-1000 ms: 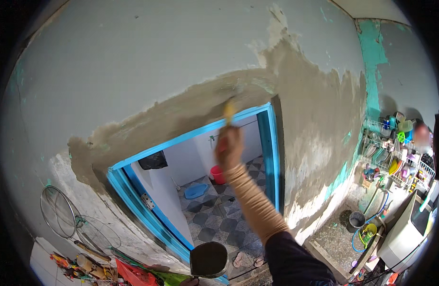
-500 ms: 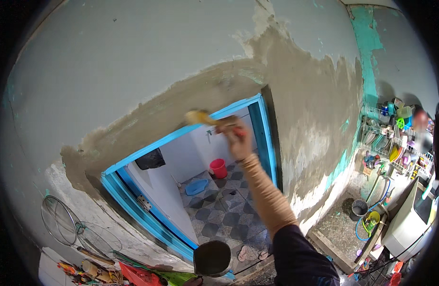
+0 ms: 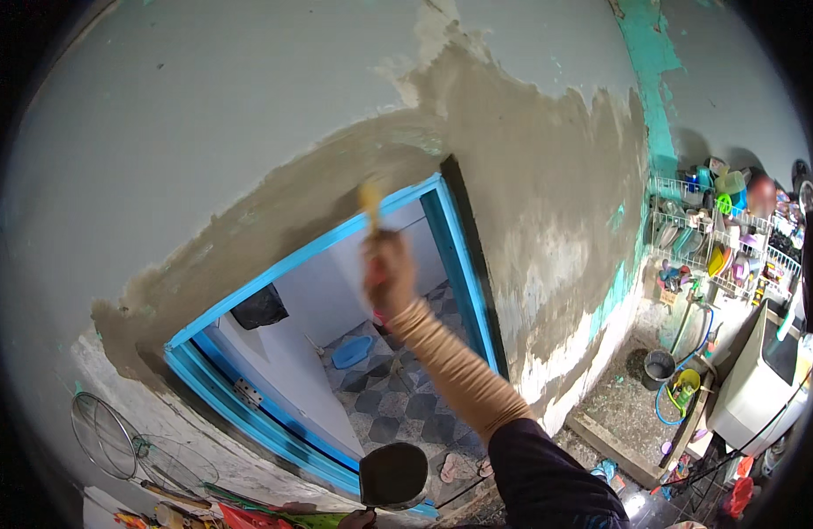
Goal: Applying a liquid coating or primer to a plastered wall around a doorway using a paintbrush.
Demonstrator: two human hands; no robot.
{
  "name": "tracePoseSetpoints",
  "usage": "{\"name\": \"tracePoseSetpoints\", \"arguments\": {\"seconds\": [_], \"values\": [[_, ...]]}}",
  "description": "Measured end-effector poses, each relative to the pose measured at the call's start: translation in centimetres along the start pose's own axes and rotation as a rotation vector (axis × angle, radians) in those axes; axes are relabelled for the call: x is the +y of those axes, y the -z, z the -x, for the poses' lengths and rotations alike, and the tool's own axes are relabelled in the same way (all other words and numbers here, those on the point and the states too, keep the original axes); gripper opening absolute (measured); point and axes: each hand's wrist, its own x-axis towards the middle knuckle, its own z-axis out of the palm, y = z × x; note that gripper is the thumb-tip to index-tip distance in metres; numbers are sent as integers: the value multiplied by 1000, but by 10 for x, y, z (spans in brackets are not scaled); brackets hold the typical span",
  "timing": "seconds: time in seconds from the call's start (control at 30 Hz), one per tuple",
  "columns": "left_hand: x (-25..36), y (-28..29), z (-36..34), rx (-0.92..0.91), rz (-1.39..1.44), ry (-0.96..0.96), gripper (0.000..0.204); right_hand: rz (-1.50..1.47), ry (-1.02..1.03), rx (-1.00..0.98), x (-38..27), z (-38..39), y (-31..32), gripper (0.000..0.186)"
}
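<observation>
My right hand [image 3: 389,275], blurred by motion, is wrapped round the handle of a paintbrush [image 3: 369,201] with yellowish bristles pointing up. The brush is before the top beam of a blue door frame [image 3: 292,258], by the grey-brown cement coat [image 3: 336,176] on the wall; whether it touches is unclear. At the lower edge a small part of my left hand [image 3: 357,520] shows, closed on the short handle of a dark dipper [image 3: 394,476]. What is inside the dipper is hard to make out.
Through the doorway lies a tiled room with a blue squat toilet [image 3: 352,352] and a black bag [image 3: 259,307]. Wire nets [image 3: 102,435] hang at the lower left. To the right are a dish rack [image 3: 689,234], a grey bucket [image 3: 659,368] and a white washing machine [image 3: 755,397].
My right hand has moved left and slightly down, and the brush has swung from pointing left to pointing up. The view has shifted a little; the dipper stays low in the picture.
</observation>
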Motion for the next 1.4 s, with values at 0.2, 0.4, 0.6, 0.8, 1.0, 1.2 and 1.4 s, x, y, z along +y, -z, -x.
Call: {"name": "tracePoseSetpoints", "arguments": {"seconds": [0.2, 0.4, 0.6, 0.8, 1.0, 1.2, 1.4], "values": [[9, -13, 5, -11, -119, -48, 23, -340, 65, -474, -98, 38, -50, 5], [8, -6, 16, -23, -64, -42, 22, -370, -49, -207, -7, -33, 2, 15], [8, -15, 15, -74, -79, -18, 24, -14, 28, 272, 19, -107, 150, 3], [3, -15, 8, -36, -108, -87, 27, 487, 311, 364, 5, -95, 96, 8], [-9, -6, -2, -81, -70, -30, 23, 369, 301, -61, -52, -20, -39, 25], [-34, 5, -12, -112, 27, -77, 21, 132, 272, -256, -140, 59, -152, 26], [-13, 2, 20, -58, -89, -179, 26, -610, -148, -343, -147, 59, -162, 4]]}}
